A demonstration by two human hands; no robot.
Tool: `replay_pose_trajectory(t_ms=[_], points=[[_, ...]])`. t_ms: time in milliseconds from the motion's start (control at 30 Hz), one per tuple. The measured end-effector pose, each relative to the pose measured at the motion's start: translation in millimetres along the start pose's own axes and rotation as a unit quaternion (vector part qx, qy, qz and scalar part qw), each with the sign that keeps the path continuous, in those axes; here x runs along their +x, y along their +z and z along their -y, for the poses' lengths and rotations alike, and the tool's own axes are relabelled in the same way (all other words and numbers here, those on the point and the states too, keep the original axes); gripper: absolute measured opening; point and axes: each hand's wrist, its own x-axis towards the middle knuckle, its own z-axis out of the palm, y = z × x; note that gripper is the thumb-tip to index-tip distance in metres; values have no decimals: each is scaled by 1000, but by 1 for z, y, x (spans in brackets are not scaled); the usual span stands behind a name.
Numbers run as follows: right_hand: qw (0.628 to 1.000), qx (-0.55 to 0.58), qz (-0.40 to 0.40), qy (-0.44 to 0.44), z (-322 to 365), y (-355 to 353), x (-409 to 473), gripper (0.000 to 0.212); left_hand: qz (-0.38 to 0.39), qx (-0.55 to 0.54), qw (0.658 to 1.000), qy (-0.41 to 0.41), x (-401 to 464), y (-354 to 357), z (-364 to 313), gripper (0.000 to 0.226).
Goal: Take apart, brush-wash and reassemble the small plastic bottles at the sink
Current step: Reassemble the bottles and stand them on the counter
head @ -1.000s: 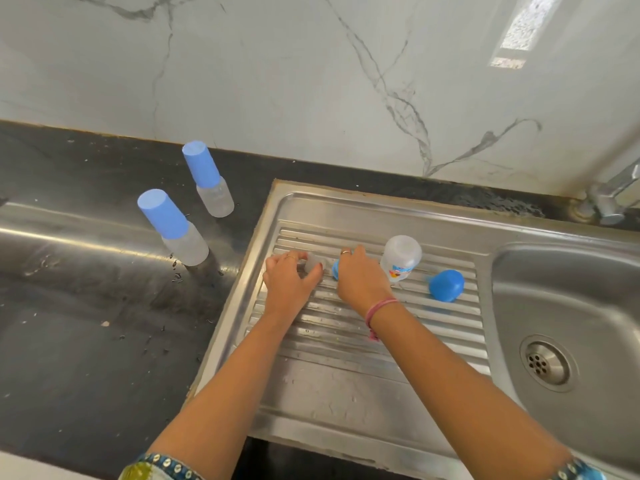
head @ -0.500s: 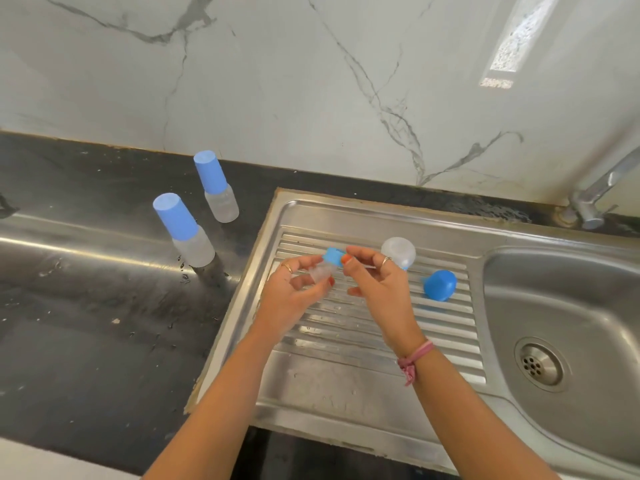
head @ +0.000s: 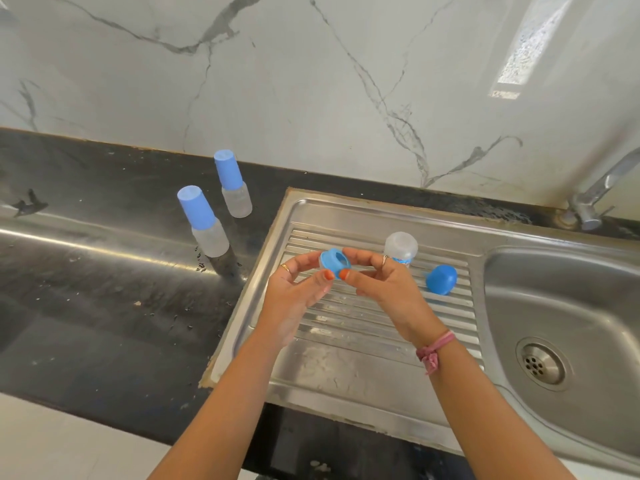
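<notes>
Above the ribbed drainboard (head: 346, 368), my left hand (head: 298, 289) and my right hand (head: 388, 285) hold a small blue ring-shaped bottle part (head: 333, 260) between them. Each hand pinches it with thumb and fingers, and its open side faces my right hand. Whether a clear piece sits behind it I cannot tell. A clear bottle body (head: 401, 245) with a label stands upside down on the drainboard just behind my right hand. A rounded blue cap (head: 441, 279) lies on the ribs to its right. Two assembled bottles with tall blue caps (head: 207, 220) (head: 233, 183) stand on the black counter at the left.
The steel sink basin (head: 568, 299) with its drain (head: 540, 363) lies to the right, and a tap (head: 599, 192) rises at the back right. The black counter (head: 104, 306) carries water drops. A marble wall closes the back.
Both hands lifted off the drainboard with the small parts and came together higher up. The blue part now shows its open side between the fingertips.
</notes>
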Motion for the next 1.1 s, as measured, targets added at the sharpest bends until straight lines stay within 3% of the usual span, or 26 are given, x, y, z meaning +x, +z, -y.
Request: replay_pose_trajectory(t_ms=[300, 567, 800, 967, 1100], points=[[998, 2, -37, -52, 1, 0, -6, 31, -9, -94, 995, -27, -7, 8, -2, 49], [998, -58, 19, -18, 7, -8, -10, 26, 8, -102, 994, -34, -14, 13, -4, 51], [998, -47, 30, -39, 8, -8, -15, 18, 18, -127, 990, -57, -18, 17, -6, 53], [992, -11, -43, -115, 0, -3, -12, 9, 10, -134, 988, -72, -19, 22, -7, 47], [973, -61, -88, -206, -8, 7, -10, 12, -1, -145, 986, -76, -20, 30, -7, 43]])
